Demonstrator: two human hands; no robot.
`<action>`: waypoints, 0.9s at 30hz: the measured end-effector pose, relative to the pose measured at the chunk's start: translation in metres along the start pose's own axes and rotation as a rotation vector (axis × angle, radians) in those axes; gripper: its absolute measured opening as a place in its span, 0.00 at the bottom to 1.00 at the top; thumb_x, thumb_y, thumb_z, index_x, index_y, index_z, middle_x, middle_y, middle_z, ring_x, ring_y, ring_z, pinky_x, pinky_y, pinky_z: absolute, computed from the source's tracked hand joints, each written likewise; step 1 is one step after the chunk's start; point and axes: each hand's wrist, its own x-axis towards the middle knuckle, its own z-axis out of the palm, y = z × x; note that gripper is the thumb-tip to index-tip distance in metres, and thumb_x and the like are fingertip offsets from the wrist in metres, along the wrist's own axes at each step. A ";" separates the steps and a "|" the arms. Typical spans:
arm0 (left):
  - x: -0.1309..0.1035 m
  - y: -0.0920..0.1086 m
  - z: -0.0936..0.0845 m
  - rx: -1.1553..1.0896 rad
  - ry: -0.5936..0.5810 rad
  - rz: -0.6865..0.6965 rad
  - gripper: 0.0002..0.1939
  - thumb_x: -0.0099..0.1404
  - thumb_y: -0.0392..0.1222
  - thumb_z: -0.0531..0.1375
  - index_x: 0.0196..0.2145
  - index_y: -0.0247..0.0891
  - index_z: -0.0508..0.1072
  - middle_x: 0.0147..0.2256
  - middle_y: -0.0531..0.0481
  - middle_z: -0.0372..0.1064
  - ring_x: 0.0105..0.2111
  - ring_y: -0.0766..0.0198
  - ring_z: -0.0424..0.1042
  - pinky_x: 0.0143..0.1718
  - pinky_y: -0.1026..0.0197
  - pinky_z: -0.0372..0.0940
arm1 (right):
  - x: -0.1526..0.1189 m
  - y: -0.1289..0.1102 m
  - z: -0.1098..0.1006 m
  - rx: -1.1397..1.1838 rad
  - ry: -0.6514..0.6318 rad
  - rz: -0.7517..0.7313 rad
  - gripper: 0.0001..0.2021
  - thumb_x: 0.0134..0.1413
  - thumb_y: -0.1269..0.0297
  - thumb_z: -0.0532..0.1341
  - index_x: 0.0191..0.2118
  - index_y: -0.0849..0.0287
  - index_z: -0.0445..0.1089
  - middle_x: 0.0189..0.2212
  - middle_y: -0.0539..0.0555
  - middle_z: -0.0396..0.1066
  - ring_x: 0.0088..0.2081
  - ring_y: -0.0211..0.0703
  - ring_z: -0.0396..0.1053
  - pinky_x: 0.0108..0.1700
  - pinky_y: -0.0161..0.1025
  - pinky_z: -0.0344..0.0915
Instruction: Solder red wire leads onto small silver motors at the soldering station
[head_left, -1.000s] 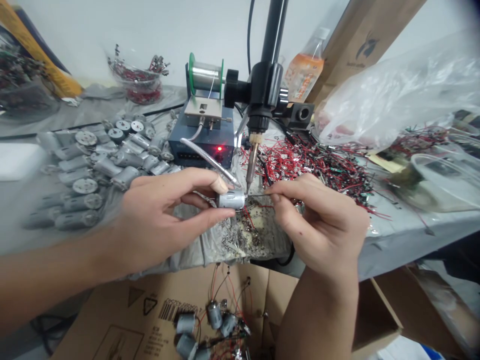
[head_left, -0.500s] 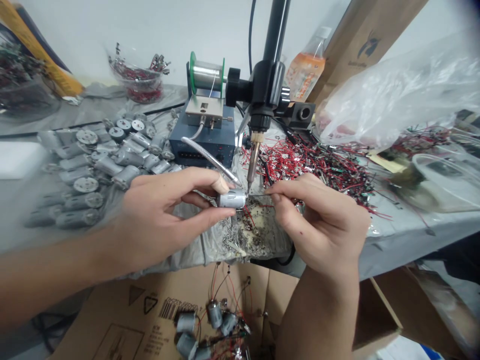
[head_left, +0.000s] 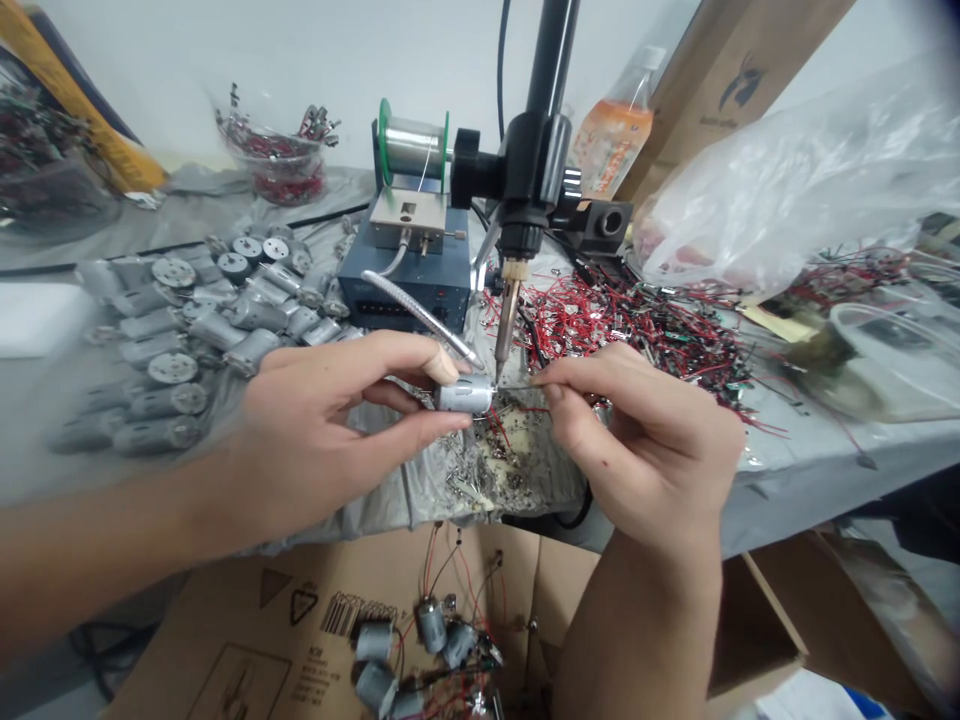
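Note:
Between thumb and fingers, my left hand [head_left: 352, 410] grips a small silver electric motor [head_left: 465, 394], lying sideways with its terminal end to the right. My right hand [head_left: 637, 440] pinches a thin dark wire [head_left: 519, 387] whose far end reaches that terminal end. Right above the joint, the tip of a soldering iron [head_left: 507, 320] on a black stand points down and appears to touch it. The flexible metal solder feed tube [head_left: 427, 322] ends just beside the tip. It runs from a blue solder feeder [head_left: 405, 275] carrying a solder spool [head_left: 415, 148].
Many loose motors [head_left: 247, 310] cover the table's left side. A heap of red and black wires [head_left: 600, 320] lies right of the iron. An orange drink bottle [head_left: 615, 130] and a plastic bag [head_left: 787, 190] stand behind. Below, wired motors [head_left: 375, 640] rest on cardboard [head_left: 247, 620].
Both hands stay almost in place, with the motor and wire still held at the iron tip. The view has shifted very slightly.

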 end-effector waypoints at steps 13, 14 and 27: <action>0.006 0.003 0.000 -0.008 0.014 0.040 0.09 0.75 0.38 0.83 0.48 0.45 0.89 0.44 0.61 0.93 0.39 0.67 0.91 0.51 0.72 0.90 | 0.000 0.001 -0.001 -0.004 -0.001 0.005 0.13 0.75 0.77 0.69 0.46 0.51 0.89 0.32 0.46 0.83 0.32 0.40 0.72 0.42 0.47 0.70; 0.006 0.003 -0.001 -0.007 0.003 0.038 0.09 0.76 0.37 0.82 0.48 0.46 0.89 0.45 0.61 0.93 0.39 0.67 0.91 0.51 0.72 0.89 | 0.000 0.001 -0.001 -0.007 0.000 0.009 0.12 0.75 0.76 0.70 0.46 0.51 0.89 0.32 0.46 0.82 0.31 0.41 0.72 0.41 0.47 0.70; -0.001 -0.003 -0.002 0.026 -0.034 -0.008 0.11 0.79 0.40 0.82 0.55 0.50 0.90 0.49 0.58 0.93 0.43 0.63 0.93 0.55 0.65 0.92 | -0.002 0.000 -0.001 -0.001 0.002 0.009 0.13 0.76 0.77 0.70 0.47 0.51 0.90 0.34 0.47 0.84 0.33 0.41 0.72 0.42 0.48 0.71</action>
